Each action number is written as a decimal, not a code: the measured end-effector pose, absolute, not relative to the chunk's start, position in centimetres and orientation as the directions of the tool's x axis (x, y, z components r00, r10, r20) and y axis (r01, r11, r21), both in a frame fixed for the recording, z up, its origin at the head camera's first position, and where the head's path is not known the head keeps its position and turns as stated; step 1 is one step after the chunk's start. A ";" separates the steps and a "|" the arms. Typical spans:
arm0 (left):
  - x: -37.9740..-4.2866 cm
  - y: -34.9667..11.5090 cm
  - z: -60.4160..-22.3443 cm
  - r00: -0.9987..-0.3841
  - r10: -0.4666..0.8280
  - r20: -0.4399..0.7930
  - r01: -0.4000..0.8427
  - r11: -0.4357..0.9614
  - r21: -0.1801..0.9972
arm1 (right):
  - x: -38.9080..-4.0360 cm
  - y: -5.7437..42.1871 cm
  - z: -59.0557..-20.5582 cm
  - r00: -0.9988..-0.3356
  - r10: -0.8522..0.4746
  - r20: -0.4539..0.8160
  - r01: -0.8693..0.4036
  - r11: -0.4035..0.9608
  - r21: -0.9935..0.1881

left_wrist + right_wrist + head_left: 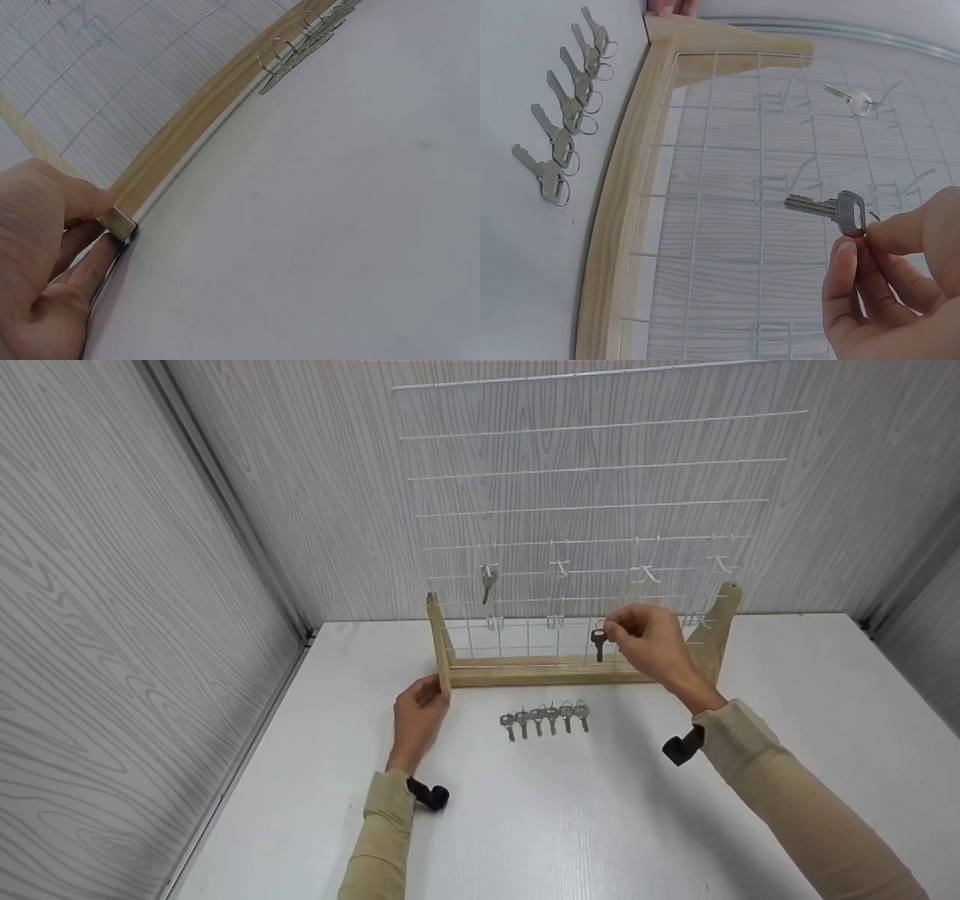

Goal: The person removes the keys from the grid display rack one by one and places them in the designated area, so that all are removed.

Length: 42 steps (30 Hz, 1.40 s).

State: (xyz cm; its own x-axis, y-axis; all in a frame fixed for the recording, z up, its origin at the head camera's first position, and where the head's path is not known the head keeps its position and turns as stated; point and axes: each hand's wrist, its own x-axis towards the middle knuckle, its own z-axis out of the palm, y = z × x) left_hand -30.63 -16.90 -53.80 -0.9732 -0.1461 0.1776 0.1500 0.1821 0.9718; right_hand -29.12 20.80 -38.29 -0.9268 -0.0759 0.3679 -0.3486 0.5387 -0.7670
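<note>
My right hand (651, 643) pinches the small ring of a metal key (847, 212), which dangles in front of the white wire grid (525, 649). At the left end of the wooden stand (555, 675), my left hand (418, 720) grips the foot of the side post between thumb and fingers; the left wrist view shows the thumb (90, 199) on top of the wood. Another key (488, 583) hangs from a hook at the grid's upper left. Several keys (553, 718) with rings lie in a row on the table just before the stand.
White hooks (645, 574) stick out from the grid in two rows, an upper and a lower. The wooden right post (721, 622) stands behind my right wrist. Grey wood-patterned panels (150, 585) enclose the white table (480, 825) at the back and sides.
</note>
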 end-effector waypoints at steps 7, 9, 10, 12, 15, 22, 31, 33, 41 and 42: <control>-30.7 -17.0 -53.8 -0.973 -0.149 0.179 0.148 0.196 0.969 | -29.1 20.9 -39.9 -0.929 -0.077 0.361 -0.341 0.551 -0.762; -30.8 -17.0 -53.8 -0.973 -0.148 0.178 0.145 0.207 0.967 | -29.0 20.9 -40.3 -0.932 -0.078 0.354 -0.337 0.550 -0.764; -30.9 -17.0 -53.8 -0.972 -0.148 0.180 0.147 0.212 0.966 | -29.0 20.9 -40.5 -0.933 -0.079 0.351 -0.334 0.550 -0.765; -30.8 -16.9 -53.8 -0.972 -0.149 0.181 0.148 0.209 0.967 | -29.0 20.9 -41.0 -0.936 -0.081 0.343 -0.329 0.548 -0.769; -30.8 -16.9 -53.7 -0.971 -0.149 0.185 0.153 0.201 0.968 | -28.9 20.8 -41.5 -0.941 -0.088 0.328 -0.321 0.545 -0.775; -30.7 -16.9 -53.6 -0.971 -0.136 0.195 0.170 0.179 0.969 | -28.8 20.8 -42.5 -0.951 -0.086 0.297 -0.294 0.550 -0.782; -30.8 -17.0 -53.5 -0.973 -0.150 0.174 0.147 0.178 0.973 | -28.9 21.0 -45.0 -0.968 -0.109 0.225 -0.249 0.517 -0.819; -30.7 -17.0 -53.5 -0.973 -0.151 0.173 0.143 0.193 0.971 | -28.9 21.1 -45.6 -0.970 -0.109 0.219 -0.243 0.515 -0.822; -30.7 -17.0 -53.9 -0.973 -0.141 0.185 0.154 0.201 0.967 | -29.0 21.4 -47.5 -0.980 -0.098 0.174 -0.199 0.508 -0.838; -30.7 -17.0 -53.9 -0.973 -0.143 0.182 0.152 0.199 0.968 | -29.1 21.5 -47.8 -0.981 -0.096 0.166 -0.192 0.513 -0.837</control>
